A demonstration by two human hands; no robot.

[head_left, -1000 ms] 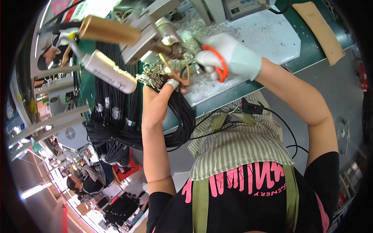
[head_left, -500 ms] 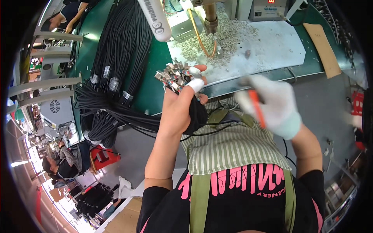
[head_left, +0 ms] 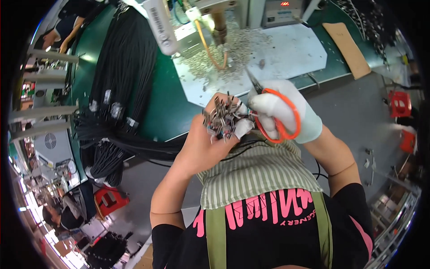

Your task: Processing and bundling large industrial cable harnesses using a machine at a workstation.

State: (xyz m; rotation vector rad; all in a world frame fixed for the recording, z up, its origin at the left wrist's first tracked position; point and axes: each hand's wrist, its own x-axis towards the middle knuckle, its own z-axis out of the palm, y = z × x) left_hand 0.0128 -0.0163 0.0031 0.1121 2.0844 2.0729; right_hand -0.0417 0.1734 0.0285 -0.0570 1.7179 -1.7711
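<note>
The gloved right hand (head_left: 302, 110) is now sitting just beside the left hand (head_left: 206, 145), no longer well apart from it as in the earlier frame, and the orange-handled scissors (head_left: 295, 127) are travelling with it. Nearest, the striped apron (head_left: 251, 172) is hanging on the near side of the white board (head_left: 300, 49). Between apron and white board, the left hand is gripping black cables (head_left: 161, 150) close to their metal connectors (head_left: 221, 117), apparently so that the ends are fanning out above the fist. The right hand is curling around the scissors' loops, blades pointing toward the white board, likely leaving its fingertips usable; whether these are pinching a connector, one cannot tell. Small metal bits (head_left: 248, 42) are lying strewn across the white board, around the machine's post (head_left: 219, 27). Left of it, on the green table (head_left: 168, 107), a long cable bundle (head_left: 123, 58) is stretching away, perhaps laid straight to avoid tangling. Right of it, a tan strip (head_left: 347, 49) is resting; beyond its far edge, a control box (head_left: 282, 13) is standing.
</note>
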